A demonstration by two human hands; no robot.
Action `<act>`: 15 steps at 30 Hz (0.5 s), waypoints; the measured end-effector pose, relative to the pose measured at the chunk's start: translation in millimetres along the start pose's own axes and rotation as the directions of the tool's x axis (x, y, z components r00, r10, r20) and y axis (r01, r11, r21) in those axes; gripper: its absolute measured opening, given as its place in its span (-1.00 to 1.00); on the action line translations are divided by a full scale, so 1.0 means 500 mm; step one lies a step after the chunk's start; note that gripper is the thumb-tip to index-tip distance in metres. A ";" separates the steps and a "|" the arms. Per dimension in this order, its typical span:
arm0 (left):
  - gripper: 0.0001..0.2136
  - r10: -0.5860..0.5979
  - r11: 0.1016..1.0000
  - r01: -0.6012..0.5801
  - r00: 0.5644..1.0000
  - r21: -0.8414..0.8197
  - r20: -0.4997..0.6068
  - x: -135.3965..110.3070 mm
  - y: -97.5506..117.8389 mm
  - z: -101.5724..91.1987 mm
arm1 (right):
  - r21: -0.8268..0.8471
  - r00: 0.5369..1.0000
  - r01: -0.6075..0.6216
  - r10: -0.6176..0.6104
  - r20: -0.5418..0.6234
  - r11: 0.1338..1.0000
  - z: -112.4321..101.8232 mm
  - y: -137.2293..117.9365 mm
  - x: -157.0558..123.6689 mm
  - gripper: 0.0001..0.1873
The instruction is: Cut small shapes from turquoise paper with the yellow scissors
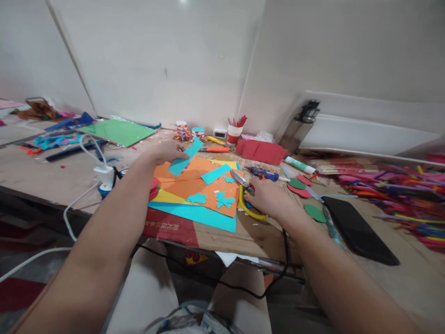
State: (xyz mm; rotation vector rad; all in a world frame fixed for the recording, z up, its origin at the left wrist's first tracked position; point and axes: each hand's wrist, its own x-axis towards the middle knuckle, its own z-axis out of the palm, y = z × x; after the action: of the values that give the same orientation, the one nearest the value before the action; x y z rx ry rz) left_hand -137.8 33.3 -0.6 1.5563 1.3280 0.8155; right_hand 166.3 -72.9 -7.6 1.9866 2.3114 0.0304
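Observation:
A strip of light-blue paper (pixel 185 159) is pinched in my left hand (pixel 168 151), held at a slant above orange sheets. My right hand (pixel 266 195) is closed around scissors with yellow handles (pixel 242 200); their blades point to the far left, and part of the handles is hidden by the fingers. Between my hands, a second blue strip (pixel 216 174) lies on the orange paper (pixel 181 186). Blue cut-out shapes (pixel 225 200) rest on the same paper. Beneath the orange and yellow sheets, a large blue sheet (pixel 222 223) shows along the near side.
A glue gun (pixel 262 173) lies beyond my right hand, its dark cord probably the one hanging over the edge. Rightward are a black phone (pixel 358 229), green and red discs (pixel 314 213) and many pipe cleaners (pixel 406 190). A white charger (pixel 104 175) stands left; cups (pixel 234 133) line the wall.

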 end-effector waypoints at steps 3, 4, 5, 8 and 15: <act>-0.93 -0.005 0.978 0.022 0.997 -0.208 0.080 0.007 -0.001 0.012 | 0.004 1.000 -0.004 0.004 0.010 1.000 -0.004 -0.003 -0.002 -0.68; -0.91 0.025 0.960 -0.003 0.997 -0.280 0.072 0.009 0.000 0.016 | 0.000 1.000 -0.002 0.002 0.010 1.000 -0.004 -0.003 -0.002 -0.68; -0.89 0.051 0.943 -0.025 0.996 -0.333 0.069 0.010 0.001 0.022 | -0.006 1.000 0.005 -0.004 0.011 1.000 -0.005 -0.004 -0.002 -0.67; -0.87 0.101 0.897 -0.072 0.994 -0.436 0.043 0.015 0.004 0.038 | -0.026 1.000 0.019 -0.018 0.018 0.999 -0.007 -0.003 -0.003 -0.65; -0.89 0.114 0.825 -0.095 0.993 -0.557 0.000 0.023 0.001 0.071 | -0.023 0.998 -0.009 0.010 0.056 1.000 -0.031 -0.006 -0.019 -0.62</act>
State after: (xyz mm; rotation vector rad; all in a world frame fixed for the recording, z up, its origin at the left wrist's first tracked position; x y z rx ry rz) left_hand -103.4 37.0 -14.3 1.1685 0.8688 1.1237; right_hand 163.6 -82.0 8.0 1.9617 2.2576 0.0009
